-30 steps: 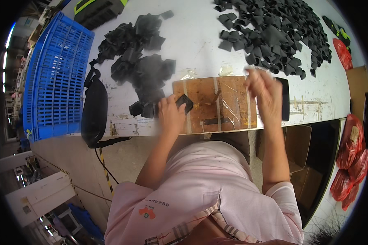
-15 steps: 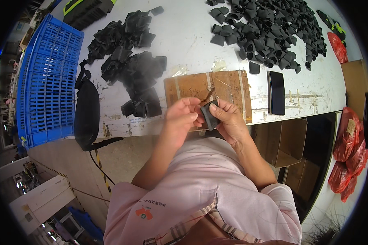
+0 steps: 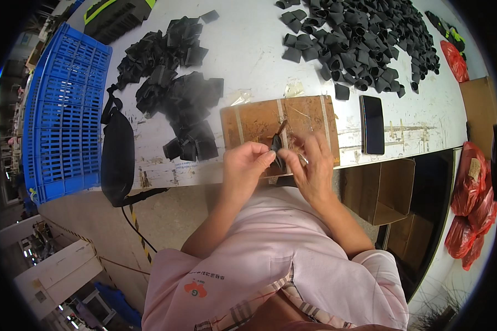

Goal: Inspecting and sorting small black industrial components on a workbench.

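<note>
Black, 1 small piece [image 3: 276,144] sits clamped between thumb and forefinger of the left hand [image 3: 244,165], above the brown board [image 3: 255,118]. The right hand [image 3: 315,167] (blurred) holds its fingers apart from its thumb, close beside. Beyond lie a phone [image 3: 373,126] and 2 heaps: flat black pieces [image 3: 181,99] left, black tubes [image 3: 364,49] right.

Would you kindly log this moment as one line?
left hand: pinching black piece above board | right hand: beside piece, blurred, contact unclear | phone: on table, right of board
</note>
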`<control>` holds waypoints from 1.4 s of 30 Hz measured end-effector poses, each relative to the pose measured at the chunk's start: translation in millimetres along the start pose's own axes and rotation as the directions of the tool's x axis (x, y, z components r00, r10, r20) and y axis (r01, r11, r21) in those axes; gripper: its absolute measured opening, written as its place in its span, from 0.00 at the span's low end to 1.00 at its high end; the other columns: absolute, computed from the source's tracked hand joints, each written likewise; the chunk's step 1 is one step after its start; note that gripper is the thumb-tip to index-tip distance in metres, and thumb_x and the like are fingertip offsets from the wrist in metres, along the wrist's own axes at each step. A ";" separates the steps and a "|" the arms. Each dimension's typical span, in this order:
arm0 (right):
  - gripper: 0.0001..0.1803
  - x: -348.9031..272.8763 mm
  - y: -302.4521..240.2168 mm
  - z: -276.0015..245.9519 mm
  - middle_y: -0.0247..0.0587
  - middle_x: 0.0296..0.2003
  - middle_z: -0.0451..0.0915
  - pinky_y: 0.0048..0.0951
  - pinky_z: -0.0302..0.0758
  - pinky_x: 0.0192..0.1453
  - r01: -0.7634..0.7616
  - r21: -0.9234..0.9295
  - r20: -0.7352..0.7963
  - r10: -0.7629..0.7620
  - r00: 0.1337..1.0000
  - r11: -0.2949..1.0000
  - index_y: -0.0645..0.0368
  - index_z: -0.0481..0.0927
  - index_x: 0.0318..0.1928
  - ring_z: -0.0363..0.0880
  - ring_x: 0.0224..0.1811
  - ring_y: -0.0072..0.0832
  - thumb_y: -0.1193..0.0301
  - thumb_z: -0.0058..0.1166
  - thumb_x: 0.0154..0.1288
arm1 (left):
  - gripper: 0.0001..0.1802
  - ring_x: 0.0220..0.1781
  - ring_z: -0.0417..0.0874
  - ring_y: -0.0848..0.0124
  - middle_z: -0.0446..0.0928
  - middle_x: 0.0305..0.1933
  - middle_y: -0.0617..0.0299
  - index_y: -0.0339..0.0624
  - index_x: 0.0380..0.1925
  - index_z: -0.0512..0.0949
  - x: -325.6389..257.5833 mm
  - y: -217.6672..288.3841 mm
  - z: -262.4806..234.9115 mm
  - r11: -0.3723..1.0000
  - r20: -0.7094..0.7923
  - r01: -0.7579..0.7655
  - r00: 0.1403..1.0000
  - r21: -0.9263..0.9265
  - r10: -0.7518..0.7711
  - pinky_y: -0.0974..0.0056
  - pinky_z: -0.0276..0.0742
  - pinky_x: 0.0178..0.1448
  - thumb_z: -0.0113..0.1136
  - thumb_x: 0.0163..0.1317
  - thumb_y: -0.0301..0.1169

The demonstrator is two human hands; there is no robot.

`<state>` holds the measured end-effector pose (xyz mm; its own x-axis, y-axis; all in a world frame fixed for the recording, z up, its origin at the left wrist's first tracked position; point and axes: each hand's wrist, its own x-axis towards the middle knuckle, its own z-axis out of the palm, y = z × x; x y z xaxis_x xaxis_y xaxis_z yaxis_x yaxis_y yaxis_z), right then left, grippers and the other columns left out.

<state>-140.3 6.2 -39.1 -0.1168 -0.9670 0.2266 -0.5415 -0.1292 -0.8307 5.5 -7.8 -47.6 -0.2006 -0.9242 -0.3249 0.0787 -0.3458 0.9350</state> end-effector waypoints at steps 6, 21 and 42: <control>0.08 0.1 -5.8 0.1 0.43 0.24 0.70 0.31 0.68 0.25 0.159 0.088 0.015 -0.161 0.987 0.983 0.64 0.76 0.30 0.70 0.24 0.37 0.80 0.57 0.46 | 0.01 0.26 0.71 0.84 0.73 0.22 0.67 0.33 0.26 0.74 -7.3 11.9 14.7 0.938 -0.061 -0.274 0.954 0.214 0.293 0.79 0.68 0.29 0.55 0.54 0.19; 0.04 13.8 -10.0 -12.3 0.27 0.22 0.70 0.14 0.58 0.22 -0.700 0.704 0.710 0.147 0.689 -0.120 0.61 0.75 0.29 0.62 0.21 0.13 0.74 0.54 0.57 | 0.08 0.18 0.66 0.85 0.72 0.27 0.62 0.31 0.33 0.70 -8.6 31.9 27.3 0.937 -0.205 -0.349 0.915 0.026 0.346 0.79 0.58 0.19 0.49 0.51 0.14; 0.15 67.1 -14.7 -22.0 0.21 0.19 0.66 0.13 0.56 0.23 -0.544 0.698 0.585 0.068 0.808 0.466 0.54 0.73 0.23 0.58 0.21 0.10 0.60 0.49 0.62 | 0.10 0.07 0.56 0.84 0.72 0.25 0.61 0.35 0.41 0.68 17.1 63.7 10.8 0.477 0.329 0.274 0.944 -0.835 0.033 0.77 0.51 0.12 0.41 0.60 0.20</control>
<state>-158.5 -52.0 -0.4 0.3556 -0.9188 -0.1712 0.3920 0.3129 -0.8651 -3.5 -43.8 8.0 -0.5077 -0.8305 -0.2290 0.7980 -0.5535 0.2383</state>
